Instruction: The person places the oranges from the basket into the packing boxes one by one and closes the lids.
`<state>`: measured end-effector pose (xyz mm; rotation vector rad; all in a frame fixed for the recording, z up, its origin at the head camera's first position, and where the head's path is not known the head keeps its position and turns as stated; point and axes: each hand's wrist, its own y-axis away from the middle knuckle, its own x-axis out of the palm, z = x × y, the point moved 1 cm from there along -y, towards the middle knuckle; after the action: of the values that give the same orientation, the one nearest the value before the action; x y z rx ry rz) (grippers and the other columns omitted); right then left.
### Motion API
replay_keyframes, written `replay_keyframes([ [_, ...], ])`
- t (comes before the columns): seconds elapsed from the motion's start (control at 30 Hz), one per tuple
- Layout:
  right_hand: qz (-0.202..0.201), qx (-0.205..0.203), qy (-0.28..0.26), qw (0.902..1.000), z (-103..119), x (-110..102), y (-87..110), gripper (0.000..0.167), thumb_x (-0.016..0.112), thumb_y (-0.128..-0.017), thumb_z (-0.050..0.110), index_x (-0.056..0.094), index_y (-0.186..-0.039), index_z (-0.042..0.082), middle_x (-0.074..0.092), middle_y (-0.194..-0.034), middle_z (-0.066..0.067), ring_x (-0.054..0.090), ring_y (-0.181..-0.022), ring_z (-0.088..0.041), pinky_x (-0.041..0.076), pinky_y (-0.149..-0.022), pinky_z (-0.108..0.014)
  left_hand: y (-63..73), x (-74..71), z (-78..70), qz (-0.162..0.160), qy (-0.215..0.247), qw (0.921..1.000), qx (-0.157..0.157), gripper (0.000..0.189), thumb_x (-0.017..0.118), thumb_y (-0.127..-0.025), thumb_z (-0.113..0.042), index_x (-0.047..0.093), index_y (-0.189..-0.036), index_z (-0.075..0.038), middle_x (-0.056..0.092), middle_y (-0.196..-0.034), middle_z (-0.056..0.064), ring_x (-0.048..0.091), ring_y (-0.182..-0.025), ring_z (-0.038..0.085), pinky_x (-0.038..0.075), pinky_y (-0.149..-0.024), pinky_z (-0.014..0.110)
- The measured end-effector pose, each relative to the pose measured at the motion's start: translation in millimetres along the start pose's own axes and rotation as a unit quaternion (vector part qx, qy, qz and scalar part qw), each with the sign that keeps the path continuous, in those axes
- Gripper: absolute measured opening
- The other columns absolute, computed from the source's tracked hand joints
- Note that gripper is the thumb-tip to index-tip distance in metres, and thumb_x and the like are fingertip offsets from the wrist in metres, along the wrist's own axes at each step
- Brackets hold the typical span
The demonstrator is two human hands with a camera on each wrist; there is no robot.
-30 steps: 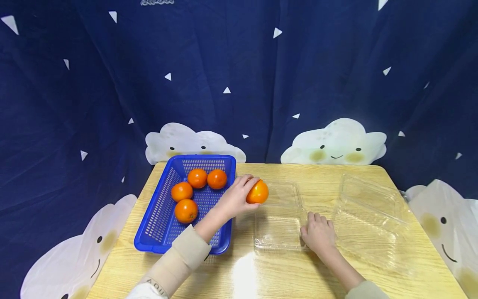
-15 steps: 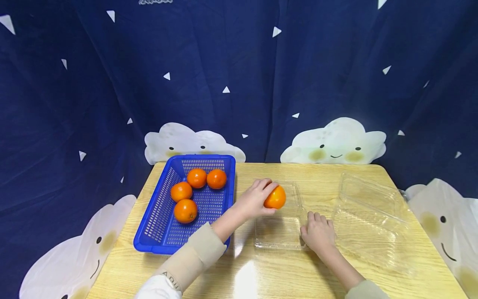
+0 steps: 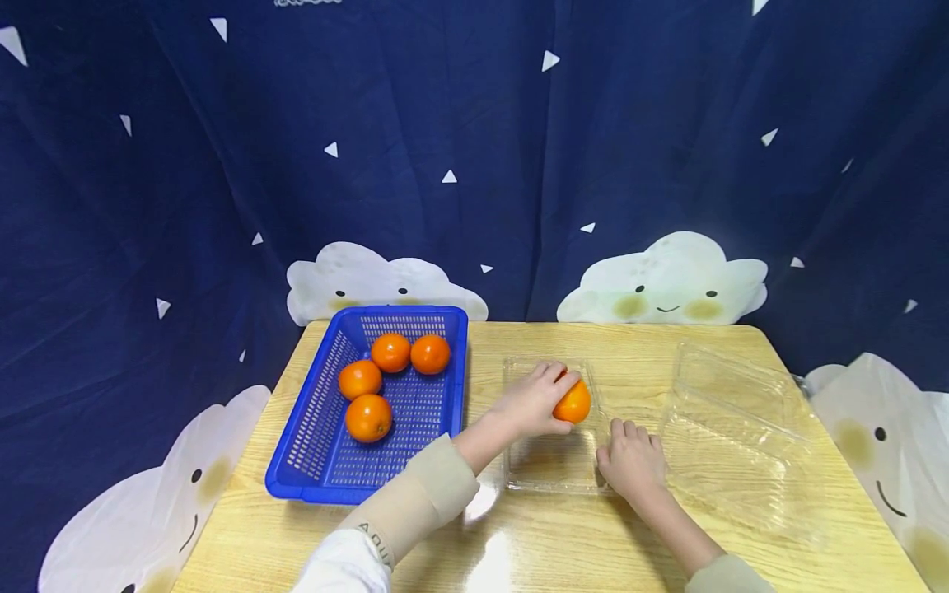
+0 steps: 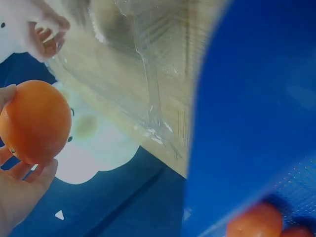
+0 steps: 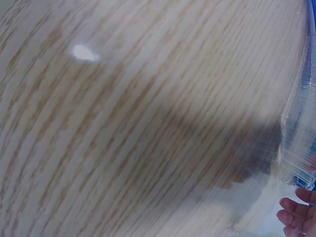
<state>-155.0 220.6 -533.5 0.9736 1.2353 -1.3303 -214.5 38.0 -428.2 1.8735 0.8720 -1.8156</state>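
Observation:
My left hand [image 3: 539,402] grips an orange [image 3: 573,403] and holds it over a clear plastic box [image 3: 552,473] at the middle of the table. In the left wrist view, fingers and thumb wrap the sides of the orange [image 4: 37,122]. At the box's right edge is my right hand [image 3: 633,463], thumb on the inner side of the rim and curled fingers on the outer side. Its curled fingers [image 5: 294,212] show at the lower right corner of the right wrist view. Left of the box, a blue basket [image 3: 296,436] holds several oranges [image 3: 368,418].
A second clear plastic container [image 3: 734,445], with a raised far half, lies on the right side of the wooden table [image 3: 556,543]. Behind the table hangs a dark blue curtain [image 3: 474,123] with white triangles and clouds.
My left hand has carried the orange rightward, from beside the basket's rim to over the clear box's right side. The right hand has stayed in place at the box's edge.

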Motion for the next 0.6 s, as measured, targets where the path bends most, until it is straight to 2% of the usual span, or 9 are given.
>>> replay_keyframes([
  [0.13, -0.002, 0.001, 0.002, 1.0, 0.0, 1.0, -0.5, 0.045, 0.056, -0.082, 0.025, 0.05, -0.111, -0.009, 0.056, -0.097, -0.021, 0.052, -0.091, -0.04, 0.038, -0.08, -0.055, -7.5, 8.2, -4.9, 0.02, -0.012, 0.9997, -0.002, 0.069, 0.07, -0.072, -0.043, 0.045, -0.13, -0.015, 0.046, -0.121, 0.005, 0.046, -0.105, 0.019, 0.045, -0.085, 0.024],
  [0.33, -0.019, 0.003, 0.001, 0.9998, 0.1, 1.8, -1.4, 0.036, 0.057, -0.08, 0.025, 0.052, -0.099, -0.005, 0.055, -0.086, -0.016, 0.052, -0.081, -0.036, 0.039, -0.073, -0.052, -13.4, 28.3, -13.3, 0.063, -0.02, 0.9978, -0.007, 0.072, 0.071, -0.071, -0.045, 0.044, -0.132, -0.017, 0.045, -0.124, 0.004, 0.045, -0.106, 0.018, 0.044, -0.086, 0.023],
  [0.6, -0.015, 0.005, 0.003, 0.9999, 0.1, 1.5, -1.5, 0.038, 0.056, -0.079, 0.026, 0.053, -0.1, -0.005, 0.056, -0.087, -0.016, 0.053, -0.081, -0.036, 0.039, -0.073, -0.053, -10.8, 51.2, -22.6, 0.068, -0.043, 0.9967, 0.016, 0.071, 0.069, -0.072, -0.046, 0.043, -0.132, -0.019, 0.045, -0.125, 0.002, 0.045, -0.106, 0.016, 0.045, -0.084, 0.024],
])
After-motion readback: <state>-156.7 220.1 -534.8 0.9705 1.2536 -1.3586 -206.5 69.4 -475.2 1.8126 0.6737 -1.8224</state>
